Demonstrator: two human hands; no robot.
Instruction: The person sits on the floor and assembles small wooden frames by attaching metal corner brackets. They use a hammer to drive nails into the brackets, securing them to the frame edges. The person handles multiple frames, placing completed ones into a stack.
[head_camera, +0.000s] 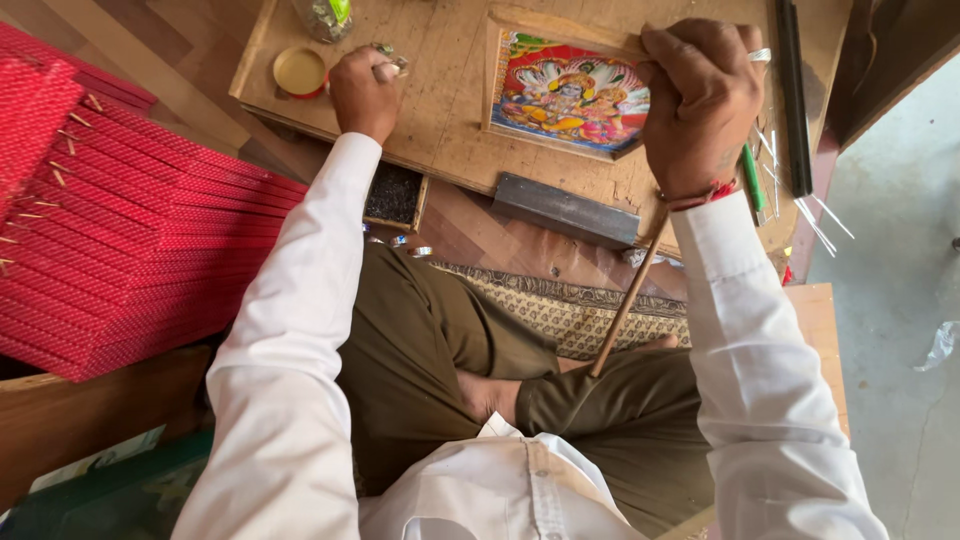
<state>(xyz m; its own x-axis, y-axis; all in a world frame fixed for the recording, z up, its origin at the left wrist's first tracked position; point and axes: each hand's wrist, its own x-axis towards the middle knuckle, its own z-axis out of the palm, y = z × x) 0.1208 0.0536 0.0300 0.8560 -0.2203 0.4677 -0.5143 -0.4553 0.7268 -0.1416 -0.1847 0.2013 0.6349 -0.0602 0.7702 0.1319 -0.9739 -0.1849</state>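
A: Two hands busy. Right hand (700, 105) clenched over the right edge of the colourful picture (570, 98), fingers (672, 50) curled onto its top corner; a thin wooden stick (625, 305) runs down from under that wrist toward the lap. Left hand (362, 92) closed on a small shiny piece (392, 64), pinched at the tips.

B: Progress?

A: Picture sits flat in its wooden frame (500, 95) on the tabletop (440, 110). Looks mid-job: frame seated, small part not yet placed. Can't tell what's been fixed already.

B: Clearance?

A: Tight. Yellow lid (300, 71) just beside the left hand, near the tabletop's left edge. Grey metal bar (565, 210) lies along the near edge, slightly overhanging. Thin white sticks (815, 222) and a green pen (753, 177) crowd the right edge. Red stick bundles (130, 230) stacked left, well apart. Open room is the middle, between the hands.
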